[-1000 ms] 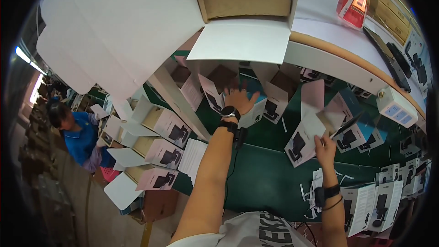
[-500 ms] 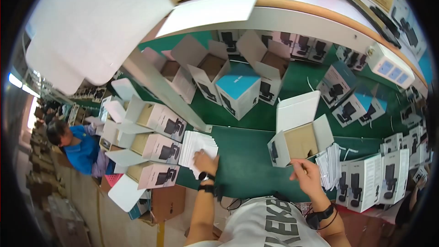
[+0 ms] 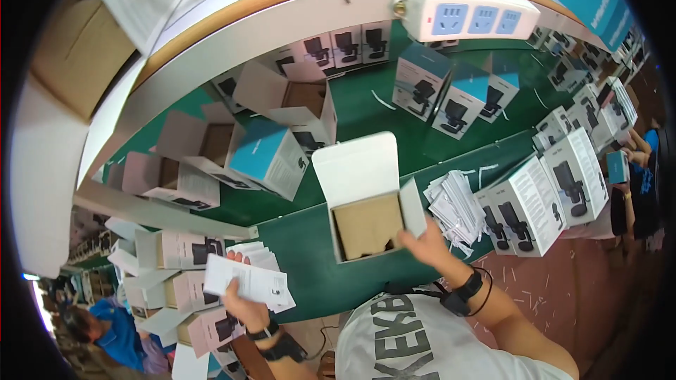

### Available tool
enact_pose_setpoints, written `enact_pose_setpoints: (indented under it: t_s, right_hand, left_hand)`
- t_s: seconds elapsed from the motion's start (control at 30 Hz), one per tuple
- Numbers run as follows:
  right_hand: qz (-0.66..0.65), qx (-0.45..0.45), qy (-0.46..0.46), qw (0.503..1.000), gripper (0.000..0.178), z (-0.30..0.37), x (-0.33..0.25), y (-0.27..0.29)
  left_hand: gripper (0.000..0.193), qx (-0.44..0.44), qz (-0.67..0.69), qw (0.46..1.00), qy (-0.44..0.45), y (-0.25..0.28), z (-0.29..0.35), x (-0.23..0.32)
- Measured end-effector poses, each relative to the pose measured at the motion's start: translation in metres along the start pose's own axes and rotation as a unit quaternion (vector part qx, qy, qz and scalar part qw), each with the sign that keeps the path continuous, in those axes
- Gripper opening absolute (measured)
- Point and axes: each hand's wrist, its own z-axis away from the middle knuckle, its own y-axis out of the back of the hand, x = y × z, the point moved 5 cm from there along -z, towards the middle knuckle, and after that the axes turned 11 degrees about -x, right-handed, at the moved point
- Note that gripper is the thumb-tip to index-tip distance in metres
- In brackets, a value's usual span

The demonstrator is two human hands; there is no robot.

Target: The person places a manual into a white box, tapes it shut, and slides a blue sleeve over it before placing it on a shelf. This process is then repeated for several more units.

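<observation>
Folded white leaflet (image 3: 262,283) in hand, outside an unclosed carton (image 3: 358,169).

The left hand (image 3: 243,302) pinches the leaflet by a leaflet stack (image 3: 257,257); the right hand (image 3: 424,245) meets the carton's right edge, fingers partly hidden, grip uncertain. Carton erected, lid up; teal-topped boxes (image 3: 461,98) behind stand closed, picturing black stand-mounted devices. Leaflet print is illegibly small.

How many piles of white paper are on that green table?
2: one pile partly behind the left hand, another pile just right of the open box at the right hand. Others may be hidden.
</observation>
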Motion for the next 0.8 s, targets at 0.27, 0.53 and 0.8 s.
enact_pose_setpoints:
  t_s: [0.27, 0.53, 0.8]
  right_hand:
    - [-0.053, -0.077, 0.001, 0.996, 0.049, 0.032, -0.016, -0.005]
    - [-0.053, -0.193, -0.088, 0.976, 0.061, 0.049, 0.006, 0.022]
    - [-0.01, 0.021, 0.081, 0.996, 0.065, 0.023, -0.003, -0.026]
  left_hand:
    - [0.088, -0.373, -0.151, 0.866, -0.298, -0.221, 0.03, 0.026]
    - [0.081, -0.402, -0.634, 0.618, -0.233, -0.211, 0.033, -0.012]
    - [0.07, -0.167, -0.23, 0.932, 0.225, -0.116, 0.065, -0.139]
